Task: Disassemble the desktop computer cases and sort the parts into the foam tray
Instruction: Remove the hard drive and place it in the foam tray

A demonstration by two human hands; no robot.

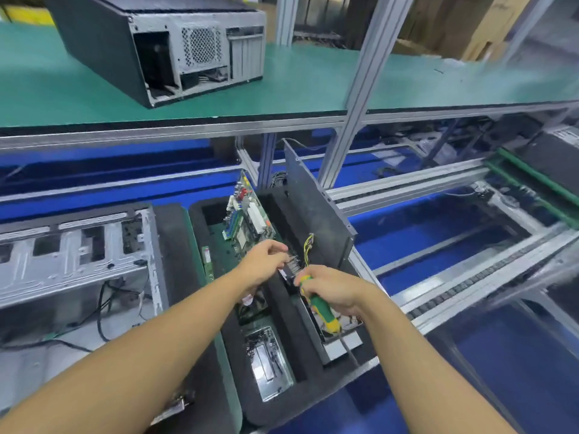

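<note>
A black foam tray [216,314] lies in front of me with a green motherboard [247,220] standing in its far pocket. A dark side panel [313,202] leans upright in the tray's right slot. My left hand [266,261] pinches a small black finned part [291,264] with yellow wires over the tray's middle. My right hand [332,288] grips a green and yellow screwdriver [322,311], touching the same part. A metal box of screws [269,361] sits in the near pocket. An opened grey case [72,255] lies to the left.
A second computer case [163,45] stands on the green upper shelf [313,86]. An aluminium post [366,86] rises behind the tray. Blue conveyor rails [438,245] run on the right. Black cables [103,308] trail from the opened case.
</note>
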